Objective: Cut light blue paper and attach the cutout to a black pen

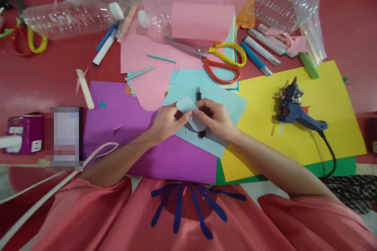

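Note:
My left hand (166, 120) and my right hand (214, 117) meet over a light blue paper sheet (232, 104). Both pinch a small rounded light blue paper cutout (186, 104), which is bent between the fingers. A black pen (199, 94) lies under my right hand, its tip showing above the fingers and its end below them. The blue sheet rests on a purple sheet (123, 125) and a yellow sheet (324, 125).
Red-and-yellow scissors (224, 60) lie just beyond the blue sheet. A blue glue gun (296, 111) with a black cord sits on the yellow sheet. Clear plastic bottles (67, 17), markers (259, 51) and pink paper (147, 62) crowd the far side. A purple power strip (23, 133) is at left.

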Available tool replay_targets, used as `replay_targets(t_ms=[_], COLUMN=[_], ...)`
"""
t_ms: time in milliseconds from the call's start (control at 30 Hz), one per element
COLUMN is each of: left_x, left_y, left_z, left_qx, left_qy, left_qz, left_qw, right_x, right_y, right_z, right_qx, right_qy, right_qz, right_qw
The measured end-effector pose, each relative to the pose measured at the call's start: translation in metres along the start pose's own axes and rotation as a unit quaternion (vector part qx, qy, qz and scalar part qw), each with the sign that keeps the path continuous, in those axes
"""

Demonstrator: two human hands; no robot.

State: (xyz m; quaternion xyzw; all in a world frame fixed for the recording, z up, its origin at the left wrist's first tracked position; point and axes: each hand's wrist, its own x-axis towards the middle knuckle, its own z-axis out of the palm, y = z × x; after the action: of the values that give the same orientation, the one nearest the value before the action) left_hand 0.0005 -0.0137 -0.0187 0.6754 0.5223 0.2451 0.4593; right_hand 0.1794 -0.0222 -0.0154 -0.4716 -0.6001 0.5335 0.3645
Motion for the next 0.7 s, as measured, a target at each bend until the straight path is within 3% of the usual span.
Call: replay_targets(t_ms=[367, 567, 700], left_x=[0.003, 0.008, 0.010], left_y=[0.008, 0.006, 0.003], left_z=[-0.004, -0.007, -0.009], left_qx=[-0.101, -0.178, -0.204], left_qy=[-0.016, 0.033, 0.101], left_qz=[0.019, -0.017, 0.015], left_qw=[0.995, 0.983, 0.974], right_x=[0.001, 0.000, 0.001], right_y=[0.001, 0.002, 0.001], right_z=[-0.002, -0.006, -0.008], right_qx=[0.050, 0.034, 0.022], right_qy=[0.029, -0.027, -0.031], right_qz=[0.019, 0.019, 0.037], right_qw=[0.998, 0.999, 0.999])
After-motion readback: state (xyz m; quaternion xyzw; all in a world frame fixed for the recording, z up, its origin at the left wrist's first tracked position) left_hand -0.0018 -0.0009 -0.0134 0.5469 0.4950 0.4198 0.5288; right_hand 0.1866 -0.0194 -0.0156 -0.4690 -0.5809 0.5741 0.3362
